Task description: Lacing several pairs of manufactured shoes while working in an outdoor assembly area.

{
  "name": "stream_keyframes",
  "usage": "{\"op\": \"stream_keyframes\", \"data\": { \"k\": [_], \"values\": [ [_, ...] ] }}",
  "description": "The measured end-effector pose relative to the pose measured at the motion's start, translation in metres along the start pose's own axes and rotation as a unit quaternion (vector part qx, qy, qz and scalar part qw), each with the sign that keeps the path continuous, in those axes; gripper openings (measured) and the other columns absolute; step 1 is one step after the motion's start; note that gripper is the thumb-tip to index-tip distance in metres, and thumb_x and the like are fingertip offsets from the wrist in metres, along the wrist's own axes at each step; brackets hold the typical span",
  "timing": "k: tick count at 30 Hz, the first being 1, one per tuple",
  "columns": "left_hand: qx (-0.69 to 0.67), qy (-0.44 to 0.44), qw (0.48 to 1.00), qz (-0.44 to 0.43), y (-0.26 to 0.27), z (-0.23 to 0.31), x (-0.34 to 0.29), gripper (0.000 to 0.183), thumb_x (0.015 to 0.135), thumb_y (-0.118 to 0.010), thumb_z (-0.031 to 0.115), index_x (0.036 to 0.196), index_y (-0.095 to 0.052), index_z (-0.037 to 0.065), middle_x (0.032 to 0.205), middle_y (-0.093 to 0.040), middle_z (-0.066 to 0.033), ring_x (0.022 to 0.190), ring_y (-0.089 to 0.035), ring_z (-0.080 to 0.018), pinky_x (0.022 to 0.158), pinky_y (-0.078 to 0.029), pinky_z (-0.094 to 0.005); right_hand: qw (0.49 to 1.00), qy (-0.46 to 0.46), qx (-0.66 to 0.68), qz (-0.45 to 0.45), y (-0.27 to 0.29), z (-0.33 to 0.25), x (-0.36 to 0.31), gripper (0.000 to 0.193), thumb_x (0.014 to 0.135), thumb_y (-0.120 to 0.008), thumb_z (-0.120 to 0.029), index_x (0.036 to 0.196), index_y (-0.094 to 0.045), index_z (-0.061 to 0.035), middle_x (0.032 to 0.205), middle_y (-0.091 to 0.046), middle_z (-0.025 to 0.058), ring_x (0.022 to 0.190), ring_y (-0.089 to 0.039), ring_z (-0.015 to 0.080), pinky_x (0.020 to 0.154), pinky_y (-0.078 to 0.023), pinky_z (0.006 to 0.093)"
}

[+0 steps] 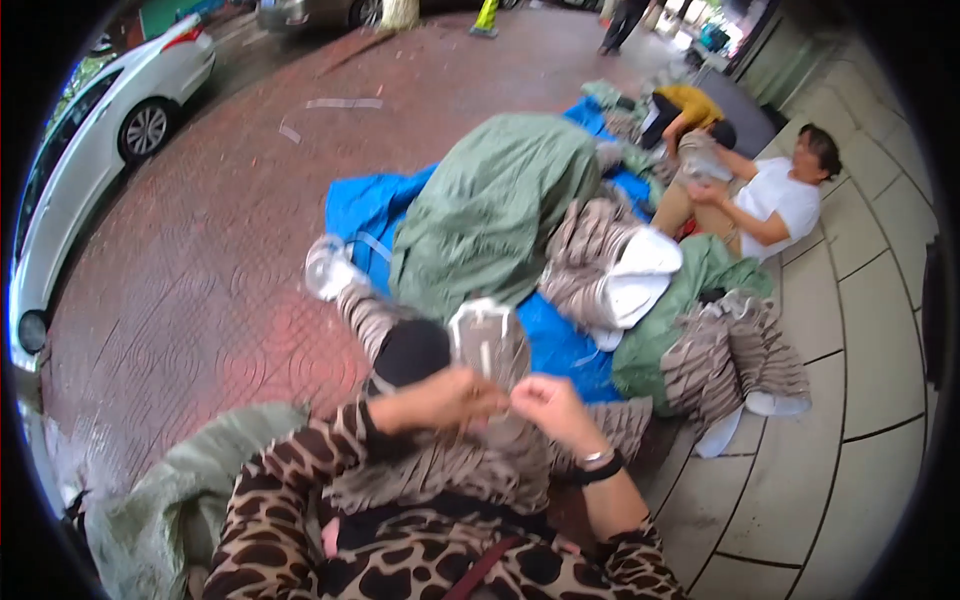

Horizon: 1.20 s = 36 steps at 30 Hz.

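My left hand (445, 398) and my right hand (558, 410) meet over my lap, fingertips pinched and almost touching. Whatever lies between them is too small and blurred to make out. Just beyond the fingers is a taupe, see-through piece with a white edge (490, 335). Layered taupe fabric pieces (440, 478) cover my lap below the hands. A black rounded form (412, 350) lies beyond my left hand, and a ribbed taupe stack (366, 318) runs from it to a whitish, clear-looking bundle (330, 268).
A large green sack (500, 195) lies on blue sheeting (565, 350) ahead. More taupe and white stacks (610, 265) sit to the right. Two people work at the far right, one in a white shirt (785, 210). A white car (105, 150) stands left; another green sack (190, 495) lies near left.
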<state>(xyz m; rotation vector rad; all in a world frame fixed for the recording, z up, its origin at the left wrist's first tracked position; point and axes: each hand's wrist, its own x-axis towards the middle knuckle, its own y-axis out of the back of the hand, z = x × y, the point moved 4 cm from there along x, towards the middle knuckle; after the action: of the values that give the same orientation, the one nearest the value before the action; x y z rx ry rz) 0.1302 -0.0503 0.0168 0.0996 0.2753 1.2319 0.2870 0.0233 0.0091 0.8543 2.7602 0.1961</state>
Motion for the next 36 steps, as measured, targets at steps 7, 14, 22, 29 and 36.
{"op": "stream_keyframes", "data": {
  "k": [7,14,22,29,36],
  "values": [
    [0.193,-0.084,0.957,0.198,0.041,-0.04,0.026,0.013,0.073,-0.066,0.014,0.084,-0.065,0.006,0.08,-0.063,-0.0131,0.077,-0.061,-0.031,0.068,-0.048,-0.0396,0.936,0.139,-0.295,0.133,0.018,-0.016,0.038,0.008,0.08,-0.06,-0.008,0.078,-0.054,-0.0021,0.072,-0.054,0.0111,0.065,-0.055,0.0287,0.058,-0.043,0.0368],
    [0.233,0.01,0.944,0.235,0.019,-0.046,0.021,0.013,0.073,-0.066,0.015,0.078,-0.062,0.004,0.077,-0.063,-0.0149,0.076,-0.062,-0.0333,0.067,-0.049,-0.0412,0.911,0.166,-0.372,0.063,0.003,-0.009,0.047,0.009,0.079,-0.06,-0.008,0.079,-0.053,-0.0028,0.077,-0.053,0.0113,0.072,-0.055,0.0316,0.061,-0.044,0.0387],
    [0.238,-0.007,0.945,0.225,0.008,-0.05,0.022,0.013,0.073,-0.065,0.013,0.079,-0.061,0.002,0.074,-0.062,-0.0166,0.075,-0.062,-0.0342,0.066,-0.049,-0.0418,0.959,0.111,-0.261,0.018,0.003,0.004,0.056,0.008,0.079,-0.061,-0.006,0.078,-0.057,0.0003,0.074,-0.054,0.0102,0.066,-0.056,0.0253,0.06,-0.045,0.0329],
    [0.229,-0.01,0.949,0.216,0.012,-0.054,0.023,0.013,0.073,-0.065,0.012,0.079,-0.061,0.001,0.075,-0.063,-0.0175,0.074,-0.062,-0.0347,0.066,-0.049,-0.0416,0.956,0.111,-0.268,-0.033,0.009,-0.002,0.058,0.007,0.078,-0.061,-0.005,0.081,-0.058,0.0004,0.075,-0.057,0.0101,0.067,-0.058,0.0227,0.06,-0.045,0.0308],
    [0.216,-0.013,0.952,0.215,0.015,-0.051,0.025,0.016,0.075,-0.066,0.016,0.08,-0.062,0.001,0.073,-0.063,-0.0177,0.072,-0.063,-0.0348,0.065,-0.049,-0.0418,0.922,0.16,-0.35,-0.028,-0.002,0.0,0.063,0.007,0.079,-0.057,-0.006,0.08,-0.052,-0.0008,0.079,-0.057,0.0135,0.076,-0.058,0.0326,0.064,-0.046,0.0403]
  ]
}}
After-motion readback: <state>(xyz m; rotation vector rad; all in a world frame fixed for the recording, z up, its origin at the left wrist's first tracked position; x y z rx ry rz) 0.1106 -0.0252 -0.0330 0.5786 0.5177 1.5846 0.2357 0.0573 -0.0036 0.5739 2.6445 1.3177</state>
